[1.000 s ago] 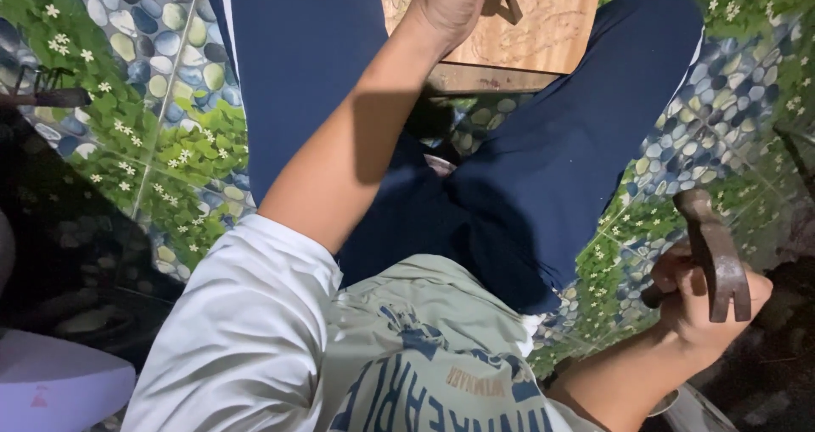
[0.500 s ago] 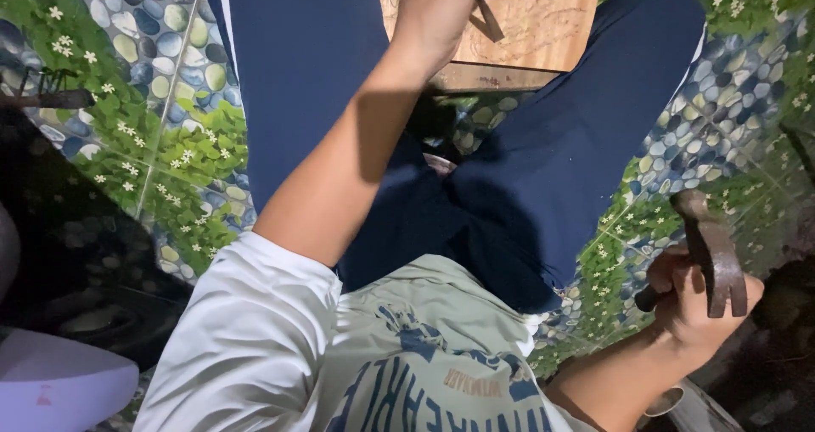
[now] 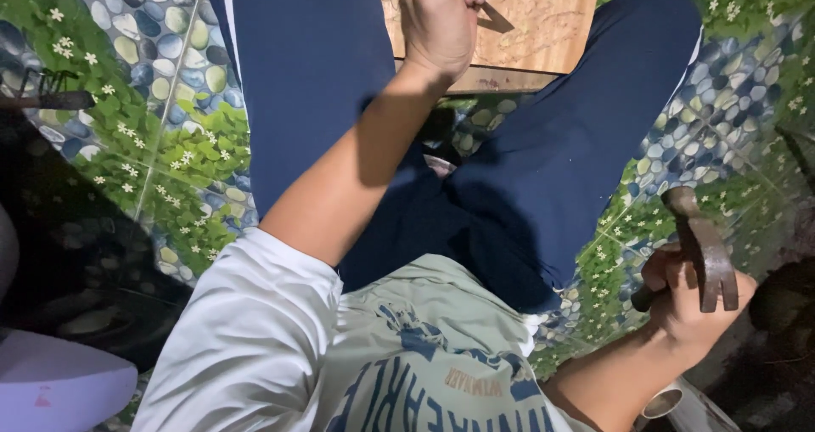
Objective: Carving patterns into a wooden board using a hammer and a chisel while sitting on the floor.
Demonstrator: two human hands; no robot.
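Floor covering printed with blue-grey pebbles, green leaves, small white flowers; dark shadow at left.

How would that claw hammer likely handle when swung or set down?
The hammer, gripped in the right hand, looks head-heavy: its thick metal head probably outweighs the handle. It is surely rigid. Set down, it would likely lie flat on the patterned floor rather than roll.

Rusty claw hammer gripped head-up at right, pale wooden board flat between the knees
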